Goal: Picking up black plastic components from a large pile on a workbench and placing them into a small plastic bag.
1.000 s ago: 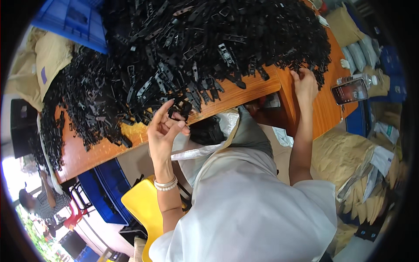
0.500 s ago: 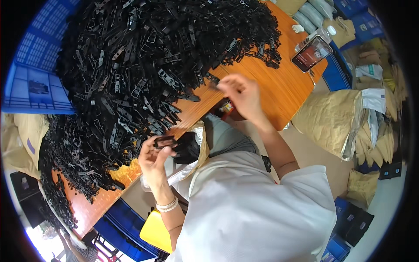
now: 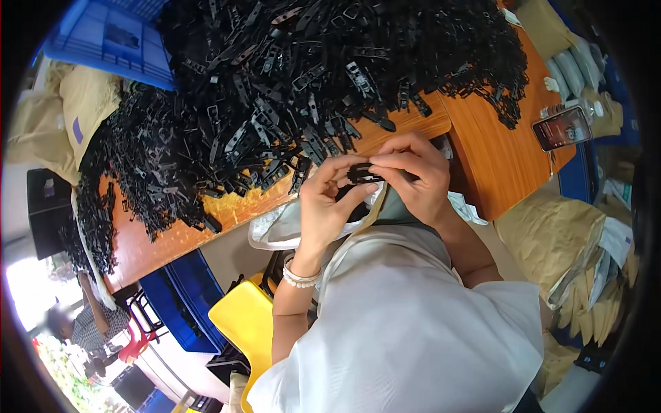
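A slim black clip-like part (image 3: 363,173) with a slotted frame is held just past the table's front edge, above my lap. My left hand (image 3: 322,206), with a white beaded bracelet at the wrist, pinches its left end between thumb and fingers. At its right end, the thumb and fingertips of my right hand (image 3: 418,175) close on the same part. Whether it is one piece or two put together, I cannot tell. Beyond my hands lies a large heap of similar black parts (image 3: 303,89). Under my hands is an open sack (image 3: 275,230) with a pale lining, partly hidden.
The orange wooden table (image 3: 492,168) carries the heap and, at right, a phone (image 3: 562,129). A blue crate (image 3: 113,41) stands at far left. Paper sacks (image 3: 551,241) lie at right. A yellow chair (image 3: 241,323), blue bins (image 3: 182,299) and another person (image 3: 96,320) are at lower left.
My right hand has come left from the heap's edge with a dark piece and now meets my left hand at the held part. The view has turned, shifting the table and heap.
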`<control>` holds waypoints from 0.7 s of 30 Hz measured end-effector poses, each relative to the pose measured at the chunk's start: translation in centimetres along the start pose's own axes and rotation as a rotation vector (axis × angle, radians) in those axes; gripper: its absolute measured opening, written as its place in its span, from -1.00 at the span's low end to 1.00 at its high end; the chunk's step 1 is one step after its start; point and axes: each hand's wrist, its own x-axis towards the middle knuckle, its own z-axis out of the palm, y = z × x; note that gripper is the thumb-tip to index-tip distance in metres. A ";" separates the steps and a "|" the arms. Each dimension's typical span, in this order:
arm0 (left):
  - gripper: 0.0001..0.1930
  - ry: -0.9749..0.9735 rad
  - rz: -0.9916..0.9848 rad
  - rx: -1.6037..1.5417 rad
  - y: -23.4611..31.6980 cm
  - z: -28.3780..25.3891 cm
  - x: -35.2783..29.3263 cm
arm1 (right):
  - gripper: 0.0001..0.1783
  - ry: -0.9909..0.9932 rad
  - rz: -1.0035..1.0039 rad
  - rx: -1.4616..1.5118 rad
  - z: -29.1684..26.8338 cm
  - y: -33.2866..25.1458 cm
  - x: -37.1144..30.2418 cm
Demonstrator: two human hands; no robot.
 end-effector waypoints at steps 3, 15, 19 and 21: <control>-0.67 0.032 -0.051 -0.054 0.2 0.1 -0.1 | -0.74 -0.054 -0.039 -0.052 -0.1 0.0 0.0; -0.94 0.313 0.132 0.810 -2.3 -3.5 -1.8 | -0.82 0.135 0.328 0.250 -1.0 0.6 -1.3; -0.92 0.444 0.324 1.224 -3.5 -5.3 -2.2 | -0.83 0.121 0.407 0.301 -0.7 1.3 -1.7; -0.91 0.434 0.320 1.246 -3.4 -5.2 -2.2 | -0.82 0.148 0.418 0.302 0.0 1.0 -1.5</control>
